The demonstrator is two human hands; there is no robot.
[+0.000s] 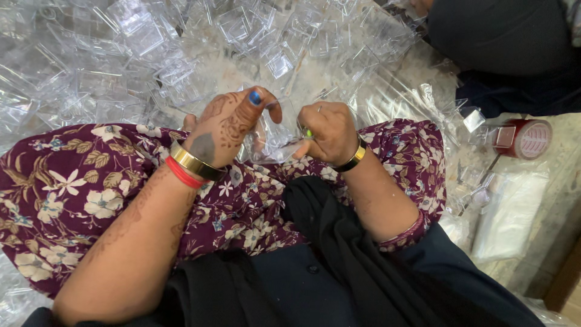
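- My left hand (225, 124) and right hand (327, 130) meet over my lap, both clenched on one small clear plastic piece (273, 140); the left grip has its thumb raised over the top, and the right grip pinches the piece's right edge with curled fingers.
- I judge the piece very light, thin-walled and stiff but easily cracked or creased. It looks glossy and probably slippery, so I would take it by the edges and corners, not squeeze the flat walls.
- It sits just above the floral maroon fabric (78, 181) over my knees, soft and matte against the hard shine of the plastic.
- A gold bangle (195, 162) with a red band beside it rings my left wrist; a dark bangle (353, 158) rings the right.
- Beyond my knees lies a heap of clear plastic boxes (151, 54), boxy and sharp-cornered, tumbled together across the floor to the far edge.
- Crinkled clear film (417, 103) lies to the right, then a red-and-white tape roll (525, 139).
- At the far right corner sits another person in dark clothing (502, 36).
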